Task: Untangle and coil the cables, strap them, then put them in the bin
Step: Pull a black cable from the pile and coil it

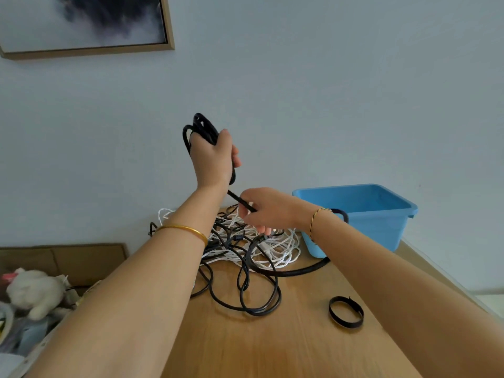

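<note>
My left hand (214, 159) is raised above the table and grips a coil of black braided cable (201, 128), whose loops stick out above my fingers. From that coil a length of the same cable runs down to my right hand (268, 210), which pinches it just above the pile. The pile of tangled black and white cables (253, 255) lies on the wooden table (272, 345). A thick black cable (300, 270) curves from the pile toward the blue bin (381, 214) at the back right. A black strap (345, 311), closed into a loop, lies on the table near my right forearm.
The table stands against a pale wall; its right edge runs close behind the bin. To the left, below table level, a cardboard box (81, 257) holds a white plush toy (34, 291) and other items. A framed picture (87, 23) hangs at the upper left.
</note>
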A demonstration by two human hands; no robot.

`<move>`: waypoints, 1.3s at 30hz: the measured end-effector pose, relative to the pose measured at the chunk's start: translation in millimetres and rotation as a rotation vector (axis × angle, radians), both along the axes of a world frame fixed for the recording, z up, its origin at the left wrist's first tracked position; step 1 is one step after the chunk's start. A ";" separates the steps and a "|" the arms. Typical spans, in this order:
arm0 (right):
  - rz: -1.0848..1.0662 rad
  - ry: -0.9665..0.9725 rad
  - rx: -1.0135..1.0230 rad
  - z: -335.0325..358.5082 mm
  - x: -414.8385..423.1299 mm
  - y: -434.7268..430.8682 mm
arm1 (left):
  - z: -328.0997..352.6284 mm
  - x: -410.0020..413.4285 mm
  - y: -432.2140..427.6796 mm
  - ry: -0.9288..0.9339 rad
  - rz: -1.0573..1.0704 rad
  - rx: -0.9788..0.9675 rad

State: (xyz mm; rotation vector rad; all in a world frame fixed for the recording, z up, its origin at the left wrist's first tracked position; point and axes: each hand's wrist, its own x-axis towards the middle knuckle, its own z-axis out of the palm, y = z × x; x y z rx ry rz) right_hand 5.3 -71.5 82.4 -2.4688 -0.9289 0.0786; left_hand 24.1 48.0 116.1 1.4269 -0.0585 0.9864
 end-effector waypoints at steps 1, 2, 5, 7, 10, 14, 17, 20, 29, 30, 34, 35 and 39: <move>-0.038 -0.088 -0.037 4.0 -2.1 0.6 | -2.2 -0.5 -2.1 -0.005 0.022 0.068; -0.094 -0.224 -0.089 8.6 -4.4 0.3 | -3.1 -0.8 -3.9 -0.006 0.039 0.127; -0.253 -0.541 -0.206 21.4 -10.1 -3.1 | -2.0 1.2 -6.1 0.046 0.092 0.304; -0.318 -0.652 -0.284 25.9 -13.1 -4.0 | 0.0 3.1 -7.3 0.097 0.138 0.426; -0.441 -0.744 -0.399 32.6 -13.9 -11.2 | 1.8 1.4 -6.2 0.150 0.219 0.601; -0.515 -0.783 -0.326 40.2 -0.6 -35.6 | -7.7 -1.2 9.0 0.319 0.163 0.727; -0.491 -0.758 -0.241 43.7 3.7 -36.2 | -14.7 -4.8 7.6 0.449 -0.028 0.780; -0.513 -0.831 -0.189 47.6 6.7 -31.4 | -16.6 -10.7 -0.1 0.547 -0.180 0.898; -0.457 -0.925 -0.068 42.0 18.8 -33.5 | -16.0 -21.4 -3.3 0.656 -0.465 0.723; -0.445 -0.943 -0.067 42.0 19.4 -33.2 | -15.6 -22.3 -3.3 0.665 -0.469 0.746; -0.402 -1.012 -0.063 42.6 22.3 -32.3 | -11.0 -26.0 -2.9 0.728 -0.491 0.825; -0.392 -1.025 -0.062 42.5 23.9 -32.2 | -9.5 -26.8 -3.0 0.746 -0.489 0.842; -0.371 -1.021 -0.060 40.7 31.6 -32.6 | -8.4 -30.0 -3.0 0.783 -0.489 0.893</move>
